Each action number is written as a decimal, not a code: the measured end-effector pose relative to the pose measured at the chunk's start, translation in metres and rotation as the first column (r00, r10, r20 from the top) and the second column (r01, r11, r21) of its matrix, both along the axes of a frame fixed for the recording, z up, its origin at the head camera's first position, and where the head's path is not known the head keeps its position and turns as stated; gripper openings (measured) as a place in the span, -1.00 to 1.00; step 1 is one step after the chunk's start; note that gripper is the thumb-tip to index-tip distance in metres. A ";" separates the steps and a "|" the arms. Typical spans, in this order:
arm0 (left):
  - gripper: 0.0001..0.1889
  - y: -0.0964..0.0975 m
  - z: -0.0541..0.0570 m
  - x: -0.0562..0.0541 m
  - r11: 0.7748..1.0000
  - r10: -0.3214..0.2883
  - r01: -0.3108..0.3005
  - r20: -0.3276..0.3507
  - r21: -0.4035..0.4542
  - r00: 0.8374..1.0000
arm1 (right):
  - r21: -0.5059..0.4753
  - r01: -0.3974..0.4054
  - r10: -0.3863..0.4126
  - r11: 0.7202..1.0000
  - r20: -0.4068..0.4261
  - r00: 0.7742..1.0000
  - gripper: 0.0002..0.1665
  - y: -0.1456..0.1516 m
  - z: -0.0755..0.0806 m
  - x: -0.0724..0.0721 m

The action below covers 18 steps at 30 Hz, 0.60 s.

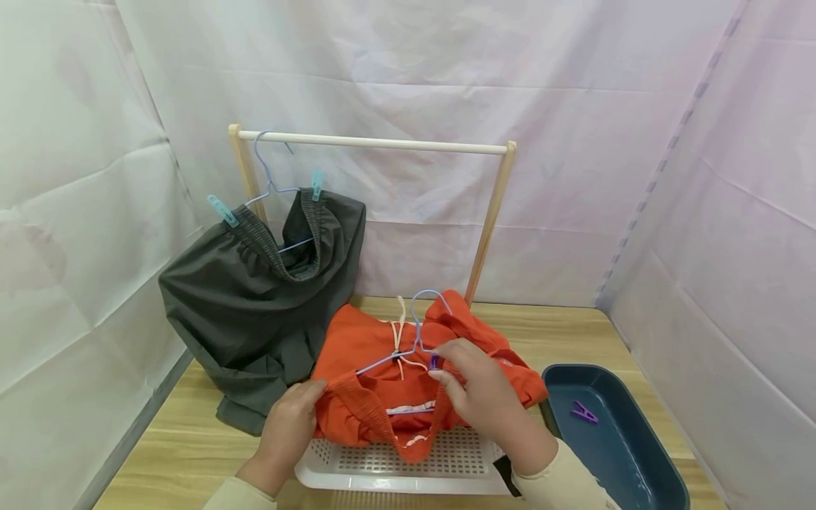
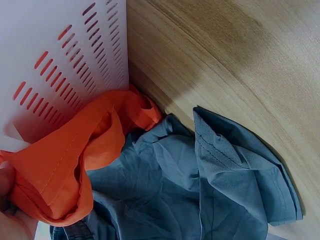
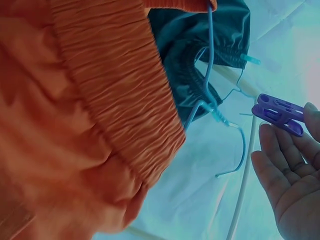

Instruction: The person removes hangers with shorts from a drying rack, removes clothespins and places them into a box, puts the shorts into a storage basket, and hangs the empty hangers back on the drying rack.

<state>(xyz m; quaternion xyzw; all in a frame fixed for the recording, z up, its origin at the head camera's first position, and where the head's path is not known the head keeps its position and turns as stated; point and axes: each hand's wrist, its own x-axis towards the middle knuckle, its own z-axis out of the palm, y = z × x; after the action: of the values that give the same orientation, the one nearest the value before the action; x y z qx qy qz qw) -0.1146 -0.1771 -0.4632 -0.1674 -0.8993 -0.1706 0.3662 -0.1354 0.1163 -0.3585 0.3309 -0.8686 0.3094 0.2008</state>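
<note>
Orange pants (image 1: 357,340) with an elastic waistband and a pale drawstring lie over a white basket (image 1: 408,484). A light-blue wire hanger (image 1: 417,333) runs inside their waist, its hook standing up. At the left end of the waistband, my left hand (image 1: 290,425) grips the fabric; in the left wrist view its thumb lies on the orange cloth. My right hand (image 1: 478,386) pinches a purple clothespin (image 3: 280,114) between thumb and fingers, close to the right side of the waistband. In the right wrist view the clothespin is apart from the cloth.
Dark grey pants (image 1: 274,312) hang at the left on another hanger (image 1: 268,177) with two teal clothespins (image 1: 223,210), from a rack with a white rail (image 1: 376,144). At the right, a dark blue tray (image 1: 627,432) holds another purple clothespin (image 1: 584,413).
</note>
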 end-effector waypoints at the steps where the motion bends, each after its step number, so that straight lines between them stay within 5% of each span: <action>1: -0.57 0.000 0.000 0.000 1.000 0.000 0.000 -0.002 -0.001 1.000 | 0.007 0.017 -0.017 1.000 0.010 1.000 -0.62 0.002 -0.001 0.000; 12: -0.59 0.001 -0.002 -0.001 1.000 0.007 -0.007 -0.007 -0.005 1.000 | 0.026 0.176 -0.178 0.984 0.127 0.976 -0.52 0.028 -0.011 0.006; 18: -0.61 0.000 -0.002 0.000 1.000 0.002 -0.002 -0.032 -0.012 0.999 | 0.035 0.221 -0.224 0.975 0.109 0.969 -0.52 0.047 -0.019 0.005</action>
<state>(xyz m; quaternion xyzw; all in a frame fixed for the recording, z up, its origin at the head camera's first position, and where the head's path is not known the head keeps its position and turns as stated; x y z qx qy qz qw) -0.1151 -0.1770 -0.4650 -0.1714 -0.8945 -0.1620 0.3797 -0.1305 0.1635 -0.3777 0.2158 -0.9136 0.2931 0.1812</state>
